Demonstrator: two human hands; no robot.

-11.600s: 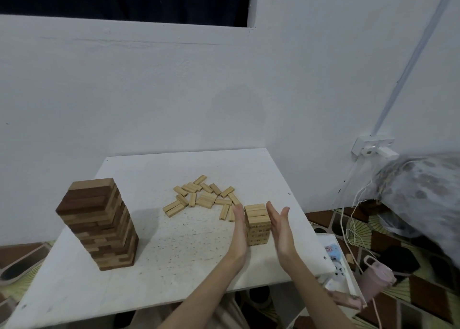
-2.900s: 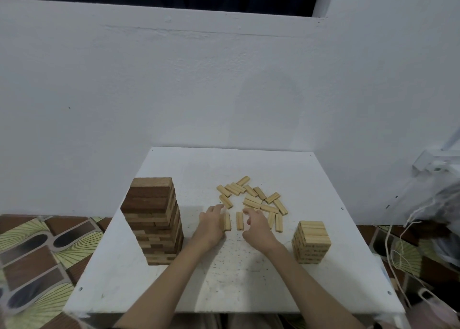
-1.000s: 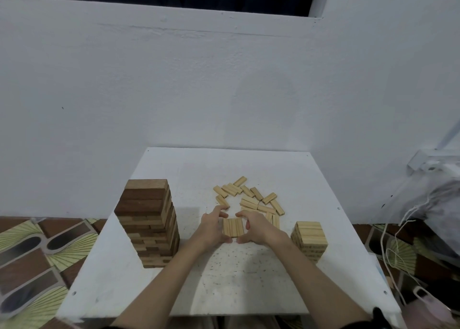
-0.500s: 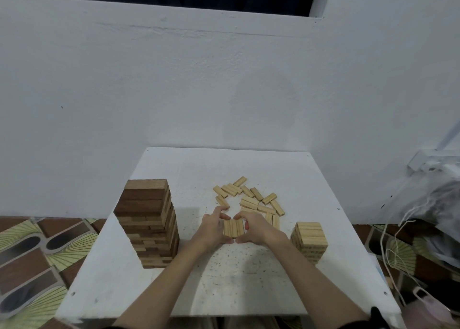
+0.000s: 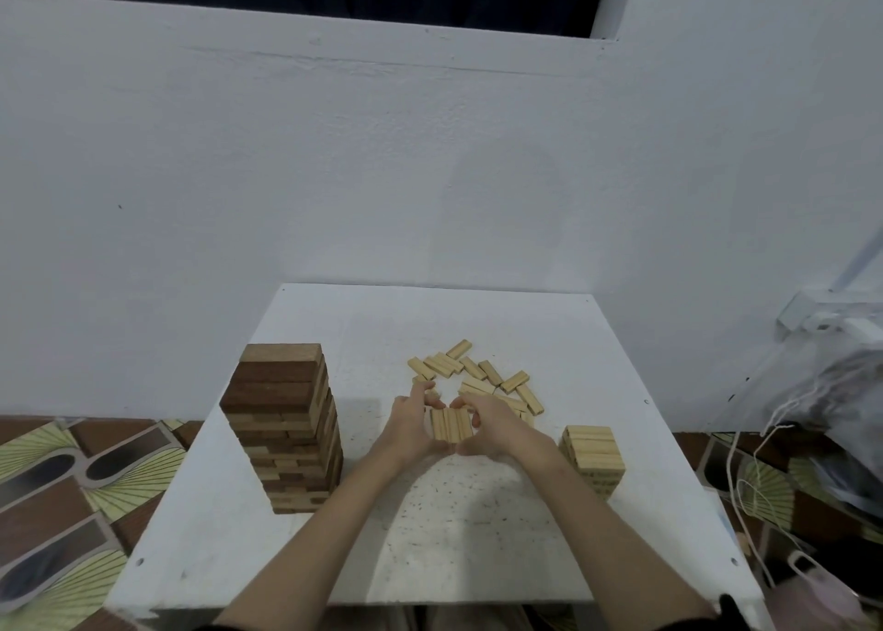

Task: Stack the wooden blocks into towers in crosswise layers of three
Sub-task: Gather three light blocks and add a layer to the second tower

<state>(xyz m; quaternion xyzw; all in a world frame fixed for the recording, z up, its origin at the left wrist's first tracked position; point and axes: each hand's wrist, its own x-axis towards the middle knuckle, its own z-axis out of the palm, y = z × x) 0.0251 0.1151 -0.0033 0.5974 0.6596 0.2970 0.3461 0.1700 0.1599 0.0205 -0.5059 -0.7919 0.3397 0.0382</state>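
Nearest the camera, two bare forearms are reaching up across the white table (image 5: 478, 535). The left hand (image 5: 410, 424) and right hand (image 5: 492, 424) are cupping a flat row of three blocks (image 5: 450, 424) between them, heels of the palms nearly meeting at the near edge, fingers curling round the far corners and pressing the row in from both sides. The row is lying on the tabletop, blocks side by side, long axis pointing away from the person; it looks like the base layer of a new tower.

Flanking this: the tall tower (image 5: 286, 430) of mixed dark and pale wood is standing at the left, and the short tower (image 5: 592, 456) of pale blocks is standing at the right near the table edge, both well apart from the hands.

Further back, the loose blocks (image 5: 478, 377) are lying scattered flat, some touching the fingertips.

Risks, as judgement: squeezing unevenly could be skewing the row or popping the middle block up, giving a crooked base that leans later. The left forearm is passing near the tall tower; a swing while reaching for loose blocks could topple it. The short tower is sitting close to the right edge and an elbow nudge could send it off.

Behind, a plain white wall (image 5: 430, 176).
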